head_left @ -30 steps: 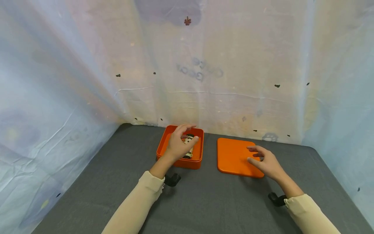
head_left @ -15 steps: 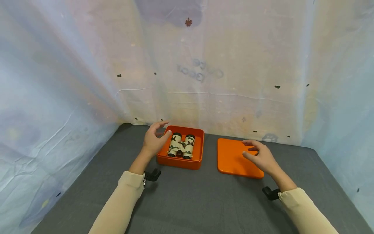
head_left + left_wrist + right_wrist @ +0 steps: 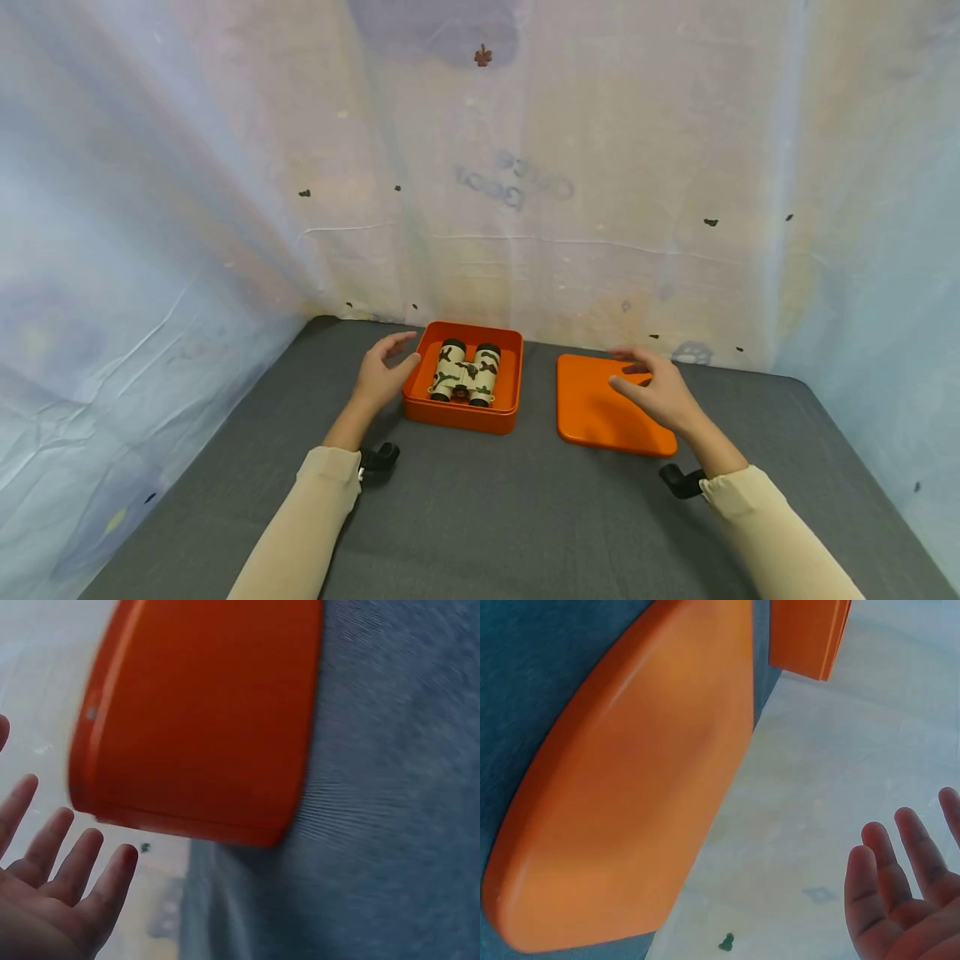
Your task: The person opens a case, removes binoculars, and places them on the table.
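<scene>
A pair of binoculars (image 3: pixel 465 373) in camouflage colours lies inside an orange box (image 3: pixel 459 418) without a cover on it. Just left of the box is my left hand (image 3: pixel 381 377), its fingers spread and holding nothing; the left wrist view shows these fingers (image 3: pixel 112 889) apart from the box wall (image 3: pixel 202 727). An orange lid (image 3: pixel 592 404) lies flat on the table to the right of the box. Above the lid's right part hovers my right hand (image 3: pixel 660 396), with relaxed fingers and nothing in them. In the right wrist view the lid (image 3: pixel 645 772) fills the left side.
Dark grey cloth covers the table (image 3: pixel 510 517). A pale patterned curtain (image 3: pixel 585 167) hangs behind the table's far edge and along both sides. A strip of table separates the box from the lid.
My left hand has moved left, from over the binoculars to beside the box, uncovering them. My right hand has drifted left and slightly up over the lid.
</scene>
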Motion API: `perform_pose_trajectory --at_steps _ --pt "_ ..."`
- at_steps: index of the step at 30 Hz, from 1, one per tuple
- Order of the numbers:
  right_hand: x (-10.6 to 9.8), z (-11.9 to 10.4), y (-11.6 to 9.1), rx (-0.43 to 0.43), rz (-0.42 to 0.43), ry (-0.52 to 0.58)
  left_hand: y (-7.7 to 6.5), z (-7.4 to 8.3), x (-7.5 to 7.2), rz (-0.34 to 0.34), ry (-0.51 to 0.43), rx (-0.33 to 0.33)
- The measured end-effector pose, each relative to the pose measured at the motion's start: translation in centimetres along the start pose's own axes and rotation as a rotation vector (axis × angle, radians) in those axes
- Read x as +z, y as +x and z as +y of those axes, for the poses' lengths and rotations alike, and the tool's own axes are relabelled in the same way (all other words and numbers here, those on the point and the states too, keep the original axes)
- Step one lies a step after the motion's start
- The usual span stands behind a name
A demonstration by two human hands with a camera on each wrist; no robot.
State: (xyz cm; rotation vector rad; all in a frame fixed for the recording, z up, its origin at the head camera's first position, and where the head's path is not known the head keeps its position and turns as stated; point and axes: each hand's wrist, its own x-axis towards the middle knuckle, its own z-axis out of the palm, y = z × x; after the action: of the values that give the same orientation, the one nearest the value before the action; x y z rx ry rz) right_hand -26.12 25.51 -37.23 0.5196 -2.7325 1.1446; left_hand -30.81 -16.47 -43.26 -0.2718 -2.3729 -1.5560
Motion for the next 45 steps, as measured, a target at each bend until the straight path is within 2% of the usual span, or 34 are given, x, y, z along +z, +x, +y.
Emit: perform_pose_trajectory --at_steps 6,10,13,19,22,27,32,38,45 --pt "0.4 -0.7 0.6 -0.017 -0.01 0.061 0.0 -1.5 0.1 -0.037 -0.016 -0.089" --pt "1.0 -1.3 1.2 -0.033 -0.008 0.09 0.1 -2.0 0.1 -0.087 -0.019 -0.16" --pt "1.6 -1.8 1.6 -0.044 -0.004 0.105 0.1 -2.3 0.2 -0.126 -0.03 -0.192" --pt "2.9 -2.7 2.5 -0.045 -0.02 0.148 0.2 -2.7 0.2 -0.15 -0.053 -0.246" --pt "3.6 -3.2 2.9 -0.04 -0.032 0.157 0.3 -2.7 0.2 -0.15 -0.049 -0.263" --pt "4.4 -4.3 3.7 -0.033 -0.041 0.15 0.5 -2.9 0.3 -0.143 -0.042 -0.253" --pt "5.8 -4.3 4.7 -0.083 -0.02 0.129 0.6 -3.0 0.5 -0.142 -0.038 -0.252" --pt "7.1 -5.3 5.5 -0.086 -0.034 0.119 0.6 -2.9 0.4 -0.163 -0.062 -0.302" --pt "8.7 -5.9 6.2 -0.145 -0.053 0.166 0.8 -2.9 0.4 -0.188 -0.084 -0.35"
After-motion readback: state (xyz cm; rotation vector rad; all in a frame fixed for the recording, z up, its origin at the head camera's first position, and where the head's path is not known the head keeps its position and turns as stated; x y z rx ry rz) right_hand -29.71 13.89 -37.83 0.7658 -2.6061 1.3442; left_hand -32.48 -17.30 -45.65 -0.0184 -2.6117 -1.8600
